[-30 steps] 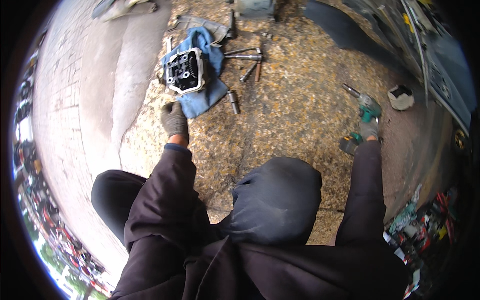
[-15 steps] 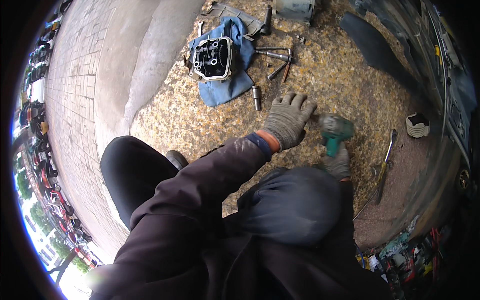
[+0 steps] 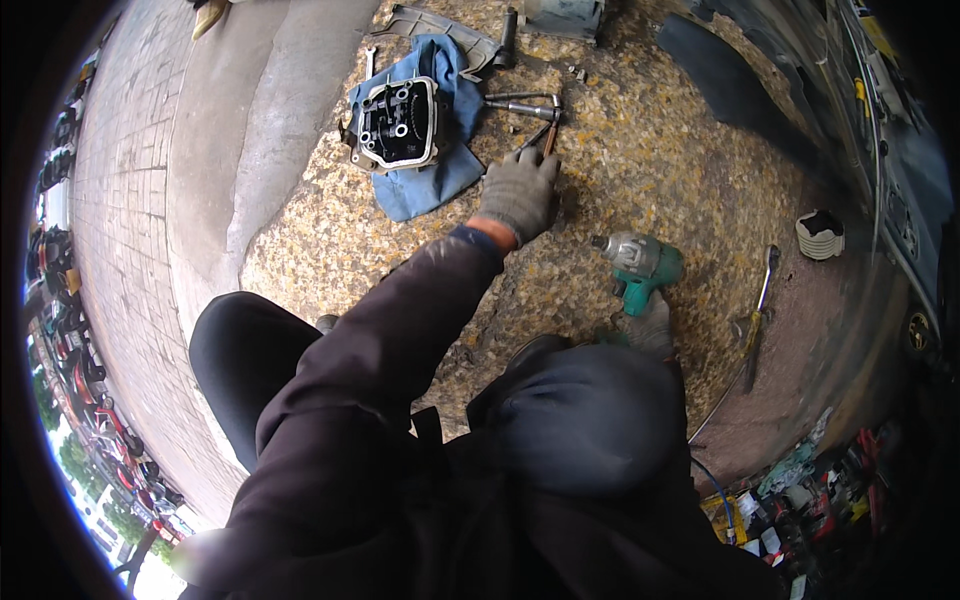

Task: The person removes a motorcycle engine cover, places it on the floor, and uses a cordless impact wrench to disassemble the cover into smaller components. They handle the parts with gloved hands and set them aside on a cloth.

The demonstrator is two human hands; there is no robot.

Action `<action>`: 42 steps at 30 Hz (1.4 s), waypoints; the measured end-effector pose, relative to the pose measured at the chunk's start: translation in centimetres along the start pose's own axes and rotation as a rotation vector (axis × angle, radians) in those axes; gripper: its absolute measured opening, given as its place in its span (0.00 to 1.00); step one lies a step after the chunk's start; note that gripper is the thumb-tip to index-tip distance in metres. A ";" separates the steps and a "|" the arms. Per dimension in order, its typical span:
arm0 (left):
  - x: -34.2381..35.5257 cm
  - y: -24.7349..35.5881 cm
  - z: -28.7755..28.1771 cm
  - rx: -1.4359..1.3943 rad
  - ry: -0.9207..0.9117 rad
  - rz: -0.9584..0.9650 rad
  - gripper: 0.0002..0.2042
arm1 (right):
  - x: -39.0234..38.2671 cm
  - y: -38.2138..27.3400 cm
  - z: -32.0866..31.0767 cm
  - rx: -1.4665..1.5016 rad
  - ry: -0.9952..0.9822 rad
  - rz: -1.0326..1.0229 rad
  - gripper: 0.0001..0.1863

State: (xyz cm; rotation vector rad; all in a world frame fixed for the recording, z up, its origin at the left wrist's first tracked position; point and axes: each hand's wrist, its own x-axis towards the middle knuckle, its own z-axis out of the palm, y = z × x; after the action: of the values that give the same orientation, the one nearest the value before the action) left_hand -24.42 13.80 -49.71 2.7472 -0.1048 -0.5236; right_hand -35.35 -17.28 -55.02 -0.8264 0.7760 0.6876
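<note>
My left hand (image 3: 518, 194), in a grey knit glove, is over the stony ground with its fingers curled down near the hand tools. What lies under its fingers is hidden. Beyond the fingertips are a bar-handled wrench (image 3: 522, 106) and a copper-coloured rod (image 3: 551, 139). My right hand (image 3: 652, 328), also gloved, is closed on the grip of a green cordless impact driver (image 3: 645, 262), whose bare nose points left. To the left, a cylinder head (image 3: 399, 124) with black inner parts sits on a blue cloth (image 3: 430, 192).
An open-end spanner (image 3: 371, 62) and a grey plastic cover (image 3: 440, 28) lie by the cloth. On the right are a ratchet (image 3: 770, 268), a whitish ribbed object (image 3: 820, 235) and a dark panel (image 3: 720, 75). Mixed tools (image 3: 790, 520) crowd the lower right.
My left hand has moved left and forward, its spread fingers now curled. The short metal socket seen there before is out of sight. The impact driver has swung its nose leftward and appears sharper.
</note>
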 end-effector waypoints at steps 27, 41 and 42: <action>0.3 -3.2 -6.3 -0.192 0.164 0.370 0.17 | -3.4 -5.1 15.5 -0.829 -0.059 -0.763 0.18; -5.2 -3.3 -10.5 0.044 -0.008 0.452 0.18 | -6.9 -3.0 17.7 -0.771 -0.364 -0.158 0.21; -5.4 -3.4 -10.5 0.068 -0.015 0.471 0.16 | -6.9 -2.8 17.7 -0.762 -0.347 -0.158 0.21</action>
State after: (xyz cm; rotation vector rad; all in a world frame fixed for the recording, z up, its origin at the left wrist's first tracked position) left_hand -25.54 21.03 -39.85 2.6502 -0.7612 -0.4116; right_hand -31.17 -5.44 -40.46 -1.3896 0.1084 0.9678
